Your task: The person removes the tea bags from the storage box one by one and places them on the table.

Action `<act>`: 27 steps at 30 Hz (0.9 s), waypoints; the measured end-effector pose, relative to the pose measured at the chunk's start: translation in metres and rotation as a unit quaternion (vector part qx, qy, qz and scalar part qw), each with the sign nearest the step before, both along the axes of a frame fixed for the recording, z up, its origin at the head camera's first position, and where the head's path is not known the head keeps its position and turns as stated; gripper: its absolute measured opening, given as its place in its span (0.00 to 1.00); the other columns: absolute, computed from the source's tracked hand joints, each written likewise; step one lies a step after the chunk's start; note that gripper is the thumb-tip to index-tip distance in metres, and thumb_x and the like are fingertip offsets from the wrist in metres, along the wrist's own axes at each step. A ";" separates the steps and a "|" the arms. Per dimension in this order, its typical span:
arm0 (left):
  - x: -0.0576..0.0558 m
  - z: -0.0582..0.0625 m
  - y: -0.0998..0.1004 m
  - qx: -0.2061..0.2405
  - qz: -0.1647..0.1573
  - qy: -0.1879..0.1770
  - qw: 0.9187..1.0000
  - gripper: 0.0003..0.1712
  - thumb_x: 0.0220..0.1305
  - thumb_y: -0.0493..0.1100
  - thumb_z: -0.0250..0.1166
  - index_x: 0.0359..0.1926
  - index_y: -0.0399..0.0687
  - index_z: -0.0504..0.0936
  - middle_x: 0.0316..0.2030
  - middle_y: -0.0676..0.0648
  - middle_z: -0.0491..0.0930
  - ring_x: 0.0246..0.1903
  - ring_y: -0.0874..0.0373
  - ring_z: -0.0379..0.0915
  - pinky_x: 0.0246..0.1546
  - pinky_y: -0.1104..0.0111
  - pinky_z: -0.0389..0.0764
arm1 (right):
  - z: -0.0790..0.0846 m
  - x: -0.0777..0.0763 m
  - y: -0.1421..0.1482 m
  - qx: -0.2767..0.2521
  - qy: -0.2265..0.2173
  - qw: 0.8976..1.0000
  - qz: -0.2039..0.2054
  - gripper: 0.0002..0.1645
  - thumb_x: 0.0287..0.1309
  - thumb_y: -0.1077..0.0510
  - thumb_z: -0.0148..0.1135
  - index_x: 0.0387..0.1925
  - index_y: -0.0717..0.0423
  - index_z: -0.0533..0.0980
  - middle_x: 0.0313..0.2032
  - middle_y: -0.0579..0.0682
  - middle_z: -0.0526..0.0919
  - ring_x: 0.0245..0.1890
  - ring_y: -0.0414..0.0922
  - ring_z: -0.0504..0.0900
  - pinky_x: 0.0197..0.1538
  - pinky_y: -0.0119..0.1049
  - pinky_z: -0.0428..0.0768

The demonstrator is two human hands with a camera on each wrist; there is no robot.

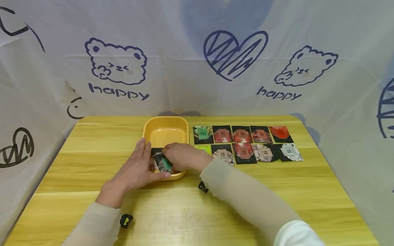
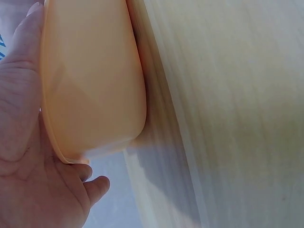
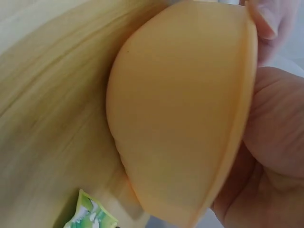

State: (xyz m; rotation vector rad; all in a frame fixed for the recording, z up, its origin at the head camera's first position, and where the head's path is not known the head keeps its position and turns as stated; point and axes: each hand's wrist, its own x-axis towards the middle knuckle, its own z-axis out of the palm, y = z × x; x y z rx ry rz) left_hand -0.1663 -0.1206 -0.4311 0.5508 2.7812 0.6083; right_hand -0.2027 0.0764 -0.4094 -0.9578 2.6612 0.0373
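Observation:
A yellow-orange plastic bin (image 1: 166, 122) stands on the wooden table, with several small black sachets in its near end. My left hand (image 1: 133, 171) rests at its front left corner, fingers straight along the left rim and thumb across the front rim. Inside the bin, my right hand (image 1: 184, 157) reaches down and pinches a black sachet with a green label (image 1: 167, 164); the fingertips are partly hidden. The right wrist view shows the bin's outer wall (image 3: 175, 109) beside the right hand (image 3: 280, 128), and the left wrist view the opposite wall (image 2: 95, 76) against the left hand (image 2: 28, 142).
Right of the bin, several sachets lie in two rows, among them a green-labelled one (image 1: 203, 134), a red one (image 1: 280, 134) and a white-patterned one (image 1: 290, 152). A lime-green sachet (image 3: 90, 213) lies close to the bin's wall. A printed cloth (image 1: 178, 85) hangs behind the table.

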 end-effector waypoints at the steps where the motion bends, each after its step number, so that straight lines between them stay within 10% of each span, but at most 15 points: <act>1: 0.000 0.000 0.000 0.000 0.001 0.000 1.000 0.85 0.51 0.88 0.63 0.82 0.28 0.40 0.83 0.31 0.27 0.83 0.33 0.28 0.80 0.40 0.51 | -0.001 0.000 -0.001 0.003 0.001 1.000 0.000 0.37 0.65 0.50 0.74 0.72 0.54 0.73 0.65 0.49 0.80 0.62 0.46 0.81 0.68 0.42 0.79; 27: 0.000 -0.002 -0.001 0.001 -0.003 0.007 1.000 0.87 0.49 0.90 0.60 0.82 0.27 0.37 0.83 0.30 0.27 0.83 0.32 0.28 0.80 0.40 0.50 | -0.014 -0.009 -0.015 0.043 0.014 0.998 -0.048 0.57 0.62 0.30 0.70 0.80 0.55 0.61 0.73 0.53 0.74 0.71 0.52 0.75 0.70 0.50 0.77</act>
